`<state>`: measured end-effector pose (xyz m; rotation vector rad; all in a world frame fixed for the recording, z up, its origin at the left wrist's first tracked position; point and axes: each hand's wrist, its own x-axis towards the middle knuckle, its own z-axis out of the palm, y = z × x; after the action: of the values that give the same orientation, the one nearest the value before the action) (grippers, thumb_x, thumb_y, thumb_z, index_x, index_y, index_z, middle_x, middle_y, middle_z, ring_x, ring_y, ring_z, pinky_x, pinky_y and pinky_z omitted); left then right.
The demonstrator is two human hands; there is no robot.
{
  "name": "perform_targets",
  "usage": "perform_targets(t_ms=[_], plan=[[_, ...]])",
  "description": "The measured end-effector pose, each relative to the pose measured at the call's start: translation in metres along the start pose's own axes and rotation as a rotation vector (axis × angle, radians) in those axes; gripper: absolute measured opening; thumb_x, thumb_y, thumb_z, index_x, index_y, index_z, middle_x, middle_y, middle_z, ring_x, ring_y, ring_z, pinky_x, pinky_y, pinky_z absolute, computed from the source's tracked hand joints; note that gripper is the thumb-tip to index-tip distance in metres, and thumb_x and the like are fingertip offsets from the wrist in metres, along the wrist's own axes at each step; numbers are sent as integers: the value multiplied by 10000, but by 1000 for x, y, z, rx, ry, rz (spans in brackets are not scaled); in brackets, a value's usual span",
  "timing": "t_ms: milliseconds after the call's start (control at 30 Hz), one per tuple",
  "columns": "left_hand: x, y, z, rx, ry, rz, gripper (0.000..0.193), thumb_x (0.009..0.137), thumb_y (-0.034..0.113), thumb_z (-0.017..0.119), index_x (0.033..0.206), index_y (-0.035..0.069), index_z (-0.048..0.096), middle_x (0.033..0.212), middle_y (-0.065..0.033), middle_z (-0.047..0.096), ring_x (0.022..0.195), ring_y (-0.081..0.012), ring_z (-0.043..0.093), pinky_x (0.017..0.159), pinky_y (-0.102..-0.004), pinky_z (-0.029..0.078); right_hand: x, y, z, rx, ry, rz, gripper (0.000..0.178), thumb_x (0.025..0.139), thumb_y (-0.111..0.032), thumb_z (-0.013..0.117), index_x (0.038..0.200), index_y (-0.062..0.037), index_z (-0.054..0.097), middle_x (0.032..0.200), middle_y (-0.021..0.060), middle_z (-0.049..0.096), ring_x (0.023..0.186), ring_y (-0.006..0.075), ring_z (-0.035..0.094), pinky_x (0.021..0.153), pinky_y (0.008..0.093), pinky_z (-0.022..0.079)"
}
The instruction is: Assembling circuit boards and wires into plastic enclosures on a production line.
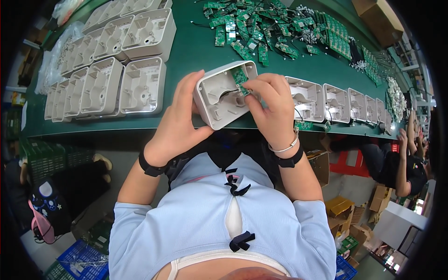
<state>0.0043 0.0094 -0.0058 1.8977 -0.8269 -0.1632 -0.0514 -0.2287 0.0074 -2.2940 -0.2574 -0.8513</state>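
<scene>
So the left hand has a pale grey plastic case by its left side, grip clamped on it with the thumb at the near end and the fingers up along the side. The case is tilted, open side toward the person, held at the near edge of the green worktop, pretty much in the middle.

Right hand is reaching in from the right, its grip closed on the near end of a small green circuit board inside the case, up against the right wall. Fingertips cover that end, so I honestly can't tell if the board is seated or just being held there. A dark wire runs across the inside of the case.

Left part of the worktop has a bunch of the same cases stacked up, open sides showing. On the right there's a row of cases along the near edge, with a couple of loose boards just in front. Far side is a big messy heap of boards, plus a pile of small white parts way over right. Another person is off to the right too.
</scene>
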Motion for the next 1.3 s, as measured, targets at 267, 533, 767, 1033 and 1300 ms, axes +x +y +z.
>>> perform_targets(t_ms=[267,533,767,1033,1300], plan=[[-2,3,-2,-63,-26,-128,1122,762,-15,869,1671,105,224,1608,-217,398,888,-302,770,784,-363,623,-3,-15,-13,-60,-152,-325,377,694,39,833,1042,-88,758,1004,57,711,925,287,686,886,417,521],[-2,3,-4,-123,-45,-248,1152,765,-12,883,1686,91,199,1566,-231,451,780,-225,769,734,-338,606,-31,-13,-8,66,-226,-205,308,698,-1,854,977,-89,757,989,58,716,914,280,690,854,417,524],[-5,-1,-3,-167,-29,-247,1175,764,-17,893,1698,95,189,1554,-218,477,797,-189,769,742,-321,600,-36,-16,-5,259,-201,-101,245,772,0,850,991,-59,759,1025,71,729,903,289,690,826,398,546],[0,-1,-8,-236,-44,-279,1192,765,-22,895,1709,103,177,1488,-196,553,812,-171,768,763,-315,597,-28,-27,-7,487,-301,402,235,854,-37,847,1069,-23,754,1088,88,742,889,216,683,804,318,558],[1,1,-8,-243,-78,-281,1197,773,-34,883,1714,110,158,1514,-207,548,850,-181,777,765,-302,602,-23,-29,-5,385,-392,393,254,882,-56,831,1121,-44,746,1094,89,725,887,220,690,772,327,571]])
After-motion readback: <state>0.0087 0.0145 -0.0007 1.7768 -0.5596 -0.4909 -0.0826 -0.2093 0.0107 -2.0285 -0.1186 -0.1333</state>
